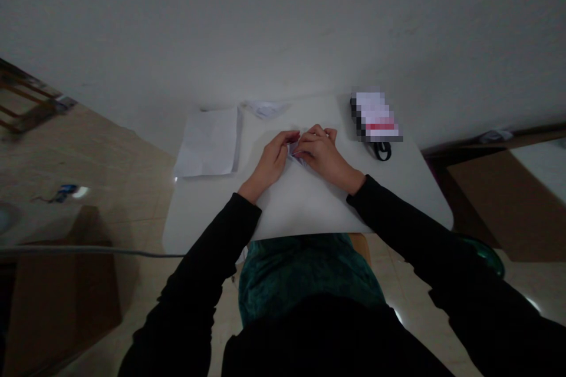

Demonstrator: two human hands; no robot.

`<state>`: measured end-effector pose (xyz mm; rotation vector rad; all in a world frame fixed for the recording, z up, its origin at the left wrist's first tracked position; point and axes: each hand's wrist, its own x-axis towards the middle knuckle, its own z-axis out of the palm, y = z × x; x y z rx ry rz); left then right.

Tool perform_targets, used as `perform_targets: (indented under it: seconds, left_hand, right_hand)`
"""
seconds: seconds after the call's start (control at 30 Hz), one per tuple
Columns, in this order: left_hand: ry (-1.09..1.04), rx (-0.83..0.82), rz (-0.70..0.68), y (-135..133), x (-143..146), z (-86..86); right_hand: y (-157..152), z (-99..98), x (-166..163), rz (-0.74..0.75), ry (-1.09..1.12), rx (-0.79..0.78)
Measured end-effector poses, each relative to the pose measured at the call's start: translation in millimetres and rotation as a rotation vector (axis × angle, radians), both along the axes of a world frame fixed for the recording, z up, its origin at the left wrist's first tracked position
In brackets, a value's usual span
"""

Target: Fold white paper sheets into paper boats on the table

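Both my hands meet over the middle of a white table (pixel 309 206). Between them is a small piece of folded white paper (pixel 292 149), mostly covered by my fingers. My left hand (pixel 275 156) grips its left side with thumb and fingers closed. From the right, my right hand (pixel 322 156) pinches the paper, its fingers bent over the top. To the left of my hands lies a stack of white paper sheets (pixel 210 141). Behind my hands, a crumpled, clear-looking wrapper or paper (pixel 266 109) lies near the wall.
At the table's back right lies a blurred-out dark item with a white and red face (pixel 378 115), a black strap loop (pixel 382 151) beside it. A grey wall (pixel 283 23) rises behind the table. Cardboard (pixel 508 200) stands at right, a cable (pixel 110 250) crosses at left.
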<state>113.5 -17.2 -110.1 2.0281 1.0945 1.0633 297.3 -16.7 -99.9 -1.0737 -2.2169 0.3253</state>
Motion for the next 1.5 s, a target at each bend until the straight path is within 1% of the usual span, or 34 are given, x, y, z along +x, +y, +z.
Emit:
perform_targets:
  seconds: [0.13, 0.23, 0.37, 0.47, 0.57, 0.67, 0.77, 0.83, 0.93, 1.0, 1.07, 1.13, 1.2, 1.27, 1.33, 1.4, 1.43, 1.5]
  left_hand:
    - [-0.113, -0.055, 0.024, 0.7, 2.4, 2.1]
    - [-0.25, -0.138, 0.066, 1.1, 11.1, 5.1]
    - [-0.46, -0.29, 0.088, 1.9, 27.5, 7.3]
    - [-0.54, -0.328, 0.128, 0.4, 34.2, 10.1]
    - [-0.525, -0.303, 0.227, -3.2, 36.9, 14.5]
    - [-0.492, -0.211, 0.292, -8.6, 41.4, 18.2]
    - [-0.403, -0.104, 0.312, -16.2, 47.6, 19.7]
    - [-0.329, -0.021, 0.318, -20.9, 50.3, 20.1]
    - [-0.341, 0.073, 0.315, -22.9, 49.9, 21.9]
    - [-0.425, 0.052, 0.303, -20.4, 47.2, 24.4]
    - [-0.494, -0.036, 0.273, -16.6, 43.7, 27.4]
    - [-0.508, -0.149, 0.211, -14.1, 41.4, 29.6]
    - [-0.485, -0.254, 0.138, -13.6, 41.7, 30.3]
    - [-0.472, -0.313, 0.114, -14.7, 44.3, 29.4]
    - [-0.474, -0.305, 0.144, -16.4, 47.5, 27.8]
    - [-0.49, -0.244, 0.182, -18.2, 49.4, 26.3]
    - [-0.498, -0.21, 0.19, -19.3, 49.7, 25.8]
    - [-0.508, -0.159, 0.19, -21.8, 49.2, 25.8]
  right_hand:
    - [-2.1, 2.6, -0.2, -0.079, 0.06, 0.02]
    - [-4.7, 6.1, -4.0, -0.123, 0.155, -0.03]
    - [-9.2, 7.4, -11.8, -0.124, 0.3, -0.114]
    - [-11.2, 5.7, -16.5, -0.094, 0.409, -0.199]
    - [-12.6, 6.0, -19.6, -0.009, 0.425, -0.312]
    - [-14.4, 8.1, -22.0, 0.061, 0.479, -0.357]
    - [-15.7, 8.4, -23.4, 0.113, 0.614, -0.405]
    - [-16.5, 8.0, -23.8, 0.115, 0.674, -0.456]
    - [-18.0, 9.7, -24.2, 0.103, 0.76, -0.508]
    - [-18.9, 13.2, -24.2, 0.116, 0.811, -0.512]
    - [-19.5, 17.1, -23.9, 0.155, 0.828, -0.505]
    - [-19.7, 18.9, -23.3, 0.178, 0.802, -0.51]
    - [-20.0, 17.3, -22.6, 0.163, 0.783, -0.559]
    - [-20.6, 13.1, -22.2, 0.127, 0.81, -0.648]
    - [-21.5, 8.9, -22.3, 0.096, 0.865, -0.74]
    - [-21.8, 6.6, -23.1, 0.082, 0.886, -0.779]
    - [-21.7, 6.3, -23.7, 0.088, 0.876, -0.764]
    - [-20.8, 6.8, -25.2, 0.121, 0.817, -0.668]
